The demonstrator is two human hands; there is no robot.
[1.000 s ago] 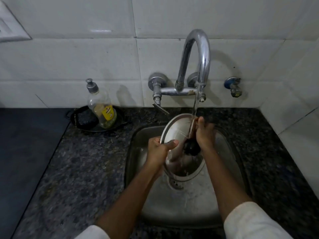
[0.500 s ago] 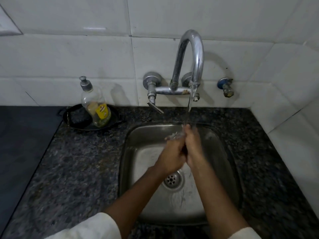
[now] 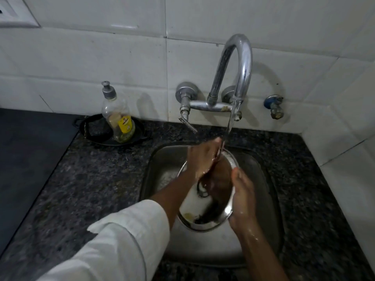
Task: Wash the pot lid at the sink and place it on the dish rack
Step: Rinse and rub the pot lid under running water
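The round steel pot lid (image 3: pixel 211 218) is tilted over the steel sink (image 3: pixel 261 199), its shiny inner face toward me. My right hand (image 3: pixel 242 196) grips its right rim, thumb on the inner face. My left hand (image 3: pixel 204 157) lies flat, fingers together, on the lid's upper part, right under the running water from the curved tap (image 3: pixel 239 63). The lid's knob is hidden. No dish rack is in view.
A dish soap bottle (image 3: pixel 118 118) stands in a small black pan (image 3: pixel 95 130) at the back left of the dark granite counter (image 3: pixel 91 189). A black surface (image 3: pixel 26 157) lies at far left. A small valve (image 3: pixel 274 106) sticks out of the tiled wall.
The lid went from upright with its knob showing, through edge-on, to inner face toward me. My right hand shifted to the right rim and my left hand to the lid's upper part.
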